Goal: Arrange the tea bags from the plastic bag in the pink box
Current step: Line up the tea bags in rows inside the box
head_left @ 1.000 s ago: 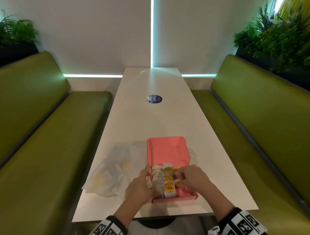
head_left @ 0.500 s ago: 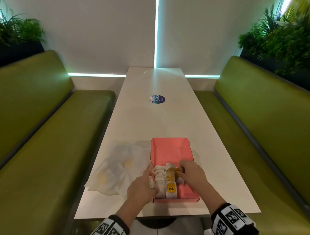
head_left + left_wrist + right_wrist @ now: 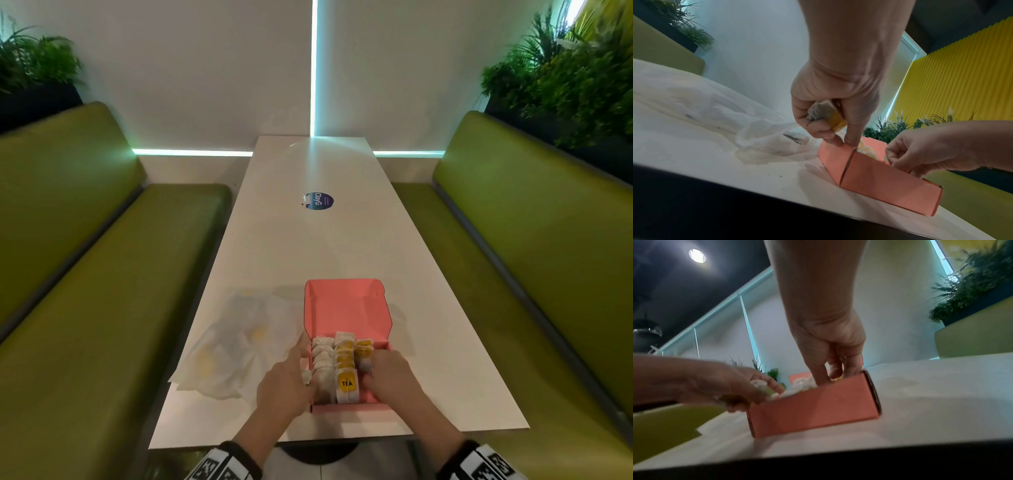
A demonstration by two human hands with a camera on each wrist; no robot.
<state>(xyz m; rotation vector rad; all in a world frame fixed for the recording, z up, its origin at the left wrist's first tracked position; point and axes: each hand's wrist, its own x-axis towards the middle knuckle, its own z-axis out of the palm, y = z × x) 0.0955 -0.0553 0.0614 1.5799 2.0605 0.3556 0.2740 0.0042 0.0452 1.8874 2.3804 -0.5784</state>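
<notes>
With our left hand [image 3: 830, 104] gripping spare tea bags [image 3: 826, 113] and steadying the pink box [image 3: 346, 308], we should slide our right hand's [image 3: 388, 375] curled fingers gently, keeping the right row [image 3: 363, 353] upright.

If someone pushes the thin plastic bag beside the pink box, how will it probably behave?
The plastic bag lies crumpled and flat on the table, so it is probably floppy and would bunch up rather than slide as one piece. It looks thin and translucent, so likely very light. Yellow patches show through, so a few tea bags may remain inside.

Dim cyan strip-lit room, blurred right-wrist view, wide-angle edge warping.
</notes>
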